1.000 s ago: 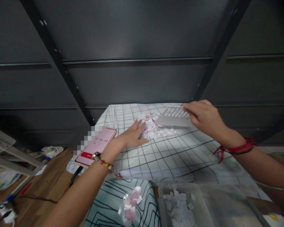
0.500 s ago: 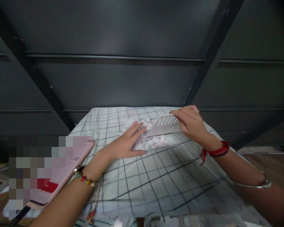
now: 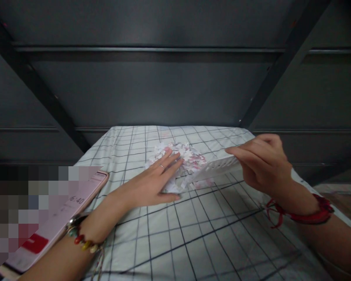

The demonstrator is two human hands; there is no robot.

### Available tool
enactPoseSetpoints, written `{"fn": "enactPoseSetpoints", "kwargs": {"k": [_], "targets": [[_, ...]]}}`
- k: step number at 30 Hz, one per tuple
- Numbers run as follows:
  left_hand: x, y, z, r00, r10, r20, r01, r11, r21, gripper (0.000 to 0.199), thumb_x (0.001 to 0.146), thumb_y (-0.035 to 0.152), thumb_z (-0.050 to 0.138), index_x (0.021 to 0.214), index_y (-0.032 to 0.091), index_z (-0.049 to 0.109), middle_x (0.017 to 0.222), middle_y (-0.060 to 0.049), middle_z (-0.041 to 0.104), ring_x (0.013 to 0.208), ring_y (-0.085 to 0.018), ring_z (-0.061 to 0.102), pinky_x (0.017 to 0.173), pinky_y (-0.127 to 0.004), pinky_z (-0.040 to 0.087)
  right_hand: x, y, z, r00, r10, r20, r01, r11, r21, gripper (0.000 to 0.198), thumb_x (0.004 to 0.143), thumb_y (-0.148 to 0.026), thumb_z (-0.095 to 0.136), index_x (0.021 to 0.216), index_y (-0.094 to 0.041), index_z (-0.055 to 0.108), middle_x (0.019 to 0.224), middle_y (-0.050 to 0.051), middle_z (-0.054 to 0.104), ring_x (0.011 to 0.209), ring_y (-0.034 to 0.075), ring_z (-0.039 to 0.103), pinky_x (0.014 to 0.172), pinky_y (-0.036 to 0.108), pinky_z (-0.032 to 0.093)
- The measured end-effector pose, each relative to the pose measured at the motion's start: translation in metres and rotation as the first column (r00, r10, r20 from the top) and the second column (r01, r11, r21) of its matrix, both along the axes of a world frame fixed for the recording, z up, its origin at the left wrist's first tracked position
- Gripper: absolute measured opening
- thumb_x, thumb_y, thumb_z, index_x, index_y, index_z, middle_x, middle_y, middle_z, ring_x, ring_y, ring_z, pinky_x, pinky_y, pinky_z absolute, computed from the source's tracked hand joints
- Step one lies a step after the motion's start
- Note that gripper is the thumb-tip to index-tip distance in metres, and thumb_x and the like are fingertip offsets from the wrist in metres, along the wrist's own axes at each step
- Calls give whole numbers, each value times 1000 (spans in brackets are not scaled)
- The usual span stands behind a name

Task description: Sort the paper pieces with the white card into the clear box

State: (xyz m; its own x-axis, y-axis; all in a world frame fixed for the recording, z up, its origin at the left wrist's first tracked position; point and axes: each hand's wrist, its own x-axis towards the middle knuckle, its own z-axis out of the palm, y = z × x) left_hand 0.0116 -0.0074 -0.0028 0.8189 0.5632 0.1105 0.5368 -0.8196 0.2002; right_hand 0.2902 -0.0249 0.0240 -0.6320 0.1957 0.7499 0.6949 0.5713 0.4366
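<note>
A loose heap of shredded paper [image 3: 190, 156], white with pink bits, lies on the checked cloth. My left hand [image 3: 156, 177] rests palm down on the heap's near left side, its fingers spread and partly covering the scraps. From the right, my right hand [image 3: 263, 164] pinches a thin white slotted plastic piece [image 3: 219, 168] by its upper right edge. That piece is tilted, and its lower left edge meets the paper scraps. My right fingers hide its right end.
A white cloth with dark grid lines [image 3: 169, 238] covers the table. At the left, a pink phone [image 3: 76, 199] stands propped up beside my left forearm, partly pixelated. Dark grey panels [image 3: 152, 89] with metal bars rise behind the table.
My right hand and the plastic piece have moved right and nearer, and the piece is now flatter. More of the paper heap shows. My left hand has stayed on the paper. The view has shifted slightly.
</note>
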Motion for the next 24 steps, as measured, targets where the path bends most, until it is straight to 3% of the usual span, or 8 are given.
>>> {"fn": "enactPoseSetpoints", "kwargs": {"k": [5, 11, 19, 24], "targets": [[0, 0, 0, 1000, -1, -6, 1, 1000, -10, 78, 86, 44, 55, 144, 14, 13, 152, -14, 7, 138, -30, -6, 111, -43, 15, -4, -1, -2, 999, 6, -40, -7, 1000, -4, 30, 74, 0, 42, 95, -19, 51, 66, -2, 59, 60, 12, 50, 69, 31, 35], [-1, 3, -3, 1000, -16, -5, 16, 1000, -3, 76, 87, 46, 53, 144, 15, 13, 151, -14, 10, 138, -30, -7, 110, -45, 17, -12, -5, -4, 994, 102, -31, -103, 994, -31, 31, 74, 1, 43, 98, -18, 51, 66, -4, 61, 59, 11, 49, 68, 30, 34], [-3, 4, -3, 1000, -23, 10, 23, 1000, -5, 75, 88, 46, 52, 144, 17, 11, 152, -13, 5, 138, -30, -6, 111, -45, 17, -3, -4, 2, 998, -50, 40, 48, 998, 33, 35, 69, 2, 41, 93, -22, 48, 62, -5, 58, 58, 12, 49, 66, 30, 34], [-3, 4, -4, 999, -38, 36, 38, 999, 9, 75, 87, 46, 53, 144, 16, 15, 152, -14, 8, 138, -32, -4, 110, -47, 17, -6, -7, 1, 1000, -10, 14, 10, 1000, 14, 34, 70, 2, 40, 94, -22, 48, 63, -5, 59, 58, 12, 49, 67, 30, 34]]}}
